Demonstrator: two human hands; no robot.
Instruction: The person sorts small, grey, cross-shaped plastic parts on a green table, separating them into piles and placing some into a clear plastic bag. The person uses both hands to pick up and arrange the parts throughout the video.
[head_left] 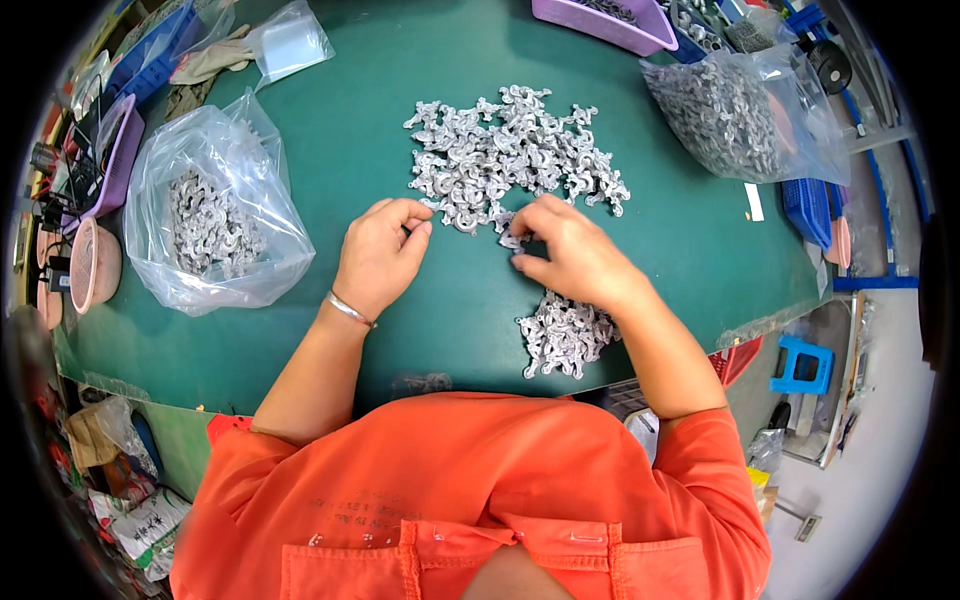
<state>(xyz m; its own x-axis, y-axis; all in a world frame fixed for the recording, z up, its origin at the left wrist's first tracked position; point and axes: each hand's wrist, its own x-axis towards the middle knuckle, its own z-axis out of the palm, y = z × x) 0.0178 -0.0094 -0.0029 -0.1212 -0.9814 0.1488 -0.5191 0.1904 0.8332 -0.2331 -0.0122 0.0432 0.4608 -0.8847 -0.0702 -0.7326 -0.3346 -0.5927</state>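
Observation:
A large heap of small silvery-grey metal castings (530, 140), curved with little lugs, lies spread on the green table. My left hand (380, 255), a metal bangle on its wrist, is at the heap's lower left edge. Its fingers are bent, with a gap between thumb and index finger and nothing visible between them. At the heap's near edge my right hand (572, 248) curls its fingers over a few castings (510, 236), partly hidden by the fingertips. Below my right wrist sits a smaller pile of the same castings (565, 335), close to the table's front edge.
On the left stands an open clear plastic bag (215, 215) holding castings, beside a pink basket (96, 265). A fuller bag (725, 120) lies at the far right, near blue bins (806, 212). A purple tray (605, 22) is at the back. A blue stool (802, 365) stands on the floor.

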